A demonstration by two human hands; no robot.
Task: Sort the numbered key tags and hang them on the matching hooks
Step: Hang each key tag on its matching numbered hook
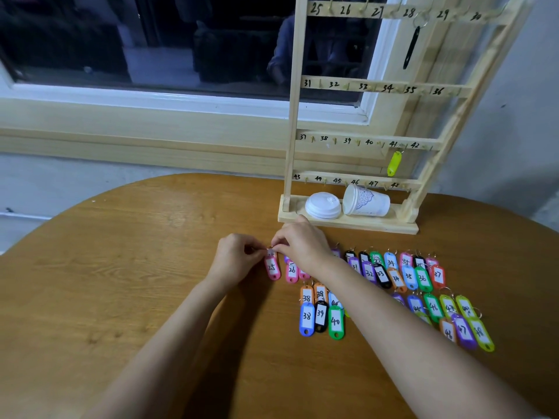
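The fingers of the left hand (239, 257) and the right hand (301, 243) are pinched narrow on the small metal ring (271, 247) at the top of the pink tag marked 25 (272, 268). The tag body lies flat on the bench (121, 297), at the left end of the sorted rows of key tags (393, 294).

Risk, as a judgement: the ring is small and thin, so it may slip from the pinch on lifting. A second label shows just above the 25, so another tag may be caught in the same ring or lifted with it. The right forearm crosses the rows and could drag neighbouring tags out of order. Hook 25 (331, 7) sits at the top left of the wooden rack (292, 116); the reach passes two paper cups (348, 204) on the rack base.

The bench is a rounded wood-grain top. Behind it are a dark window (151, 40) and a pale wall. A yellow tag (394, 163) hangs near hook 41.
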